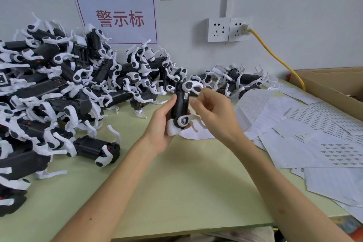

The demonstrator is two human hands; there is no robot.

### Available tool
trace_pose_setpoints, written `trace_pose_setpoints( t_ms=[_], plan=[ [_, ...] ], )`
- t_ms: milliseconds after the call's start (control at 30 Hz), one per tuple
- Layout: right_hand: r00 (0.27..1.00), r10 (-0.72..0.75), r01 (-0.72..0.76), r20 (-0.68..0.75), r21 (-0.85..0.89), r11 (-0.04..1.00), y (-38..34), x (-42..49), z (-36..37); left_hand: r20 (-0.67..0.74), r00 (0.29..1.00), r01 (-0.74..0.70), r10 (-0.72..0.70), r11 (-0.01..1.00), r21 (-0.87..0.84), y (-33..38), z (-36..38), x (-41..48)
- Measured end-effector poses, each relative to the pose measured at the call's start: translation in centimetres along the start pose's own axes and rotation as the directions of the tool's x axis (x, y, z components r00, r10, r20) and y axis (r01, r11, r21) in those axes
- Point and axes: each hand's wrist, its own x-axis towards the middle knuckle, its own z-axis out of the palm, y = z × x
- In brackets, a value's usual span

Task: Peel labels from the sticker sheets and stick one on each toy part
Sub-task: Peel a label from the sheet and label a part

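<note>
Black plastic with white limbs, the toy part (179, 104) stands upright just above the middle of our view, lifted clear of the table (176, 182). Our left hand (163, 124) grips it from the 9 o'clock side, fingers wrapped behind the lower body and thumb laid along its near edge. A small pale label (185, 96) sits on the upper face of the body, so we judge the sticking step is in hand: the label is on and being seated. Our right hand (214, 112) comes in from 3 o'clock with fingers curled, the thumb tip touching the body right beside the label. Whether thumb and forefinger pinch anything we cannot tell.

The next move, we judge, calls for a firm rub across the label so its edges lie flat. After that this piece can be set down and a fresh label peeled.

Sticker sheets (314, 143) lie fanned and overlapping over the table from 2 to 4 o'clock, near our right forearm. A heap of toy parts (59, 88) fills 8 to 11 o'clock. A cardboard box (334, 84) sits at 2 o'clock beyond the sheets.
</note>
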Motion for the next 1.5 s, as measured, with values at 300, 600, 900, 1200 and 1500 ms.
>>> trace_pose_setpoints(
  t_ms=[300, 600, 900, 1200, 1500],
  plan=[
    [0.99, -0.139, 0.13, -0.04, -0.161, 0.978, -0.2, 0.3, -1.8, 0.035, 0.993, 0.109, -0.115, 0.982, 0.156, 0.5, -0.1, -0.2],
    [0.997, 0.018, 0.0, 0.08, -0.211, 0.977, 1.2, 0.9, -3.8, -0.237, 0.963, 0.112, -0.131, 0.99, -0.09, 0.8, -0.9, 0.2],
    [0.933, 0.324, -0.347, 0.157, 0.157, 0.925, 1.7, 1.7, -4.0, -0.351, 0.935, 0.001, -0.037, 0.995, -0.103, 1.5, -2.7, 0.8],
    [0.741, 0.621, -0.648, 0.257, 0.515, 0.56, 1.9, 2.2, -5.1, -0.476, 0.879, 0.009, -0.016, 1.0, -0.017, 0.9, -2.6, 1.0],
    [0.88, 0.452, 0.127, -0.147, 0.989, 0.073, 2.7, 1.9, -9.8, -0.463, 0.886, 0.016, 0.001, 0.999, 0.034, 0.6, -2.2, 1.1]
  ],
)
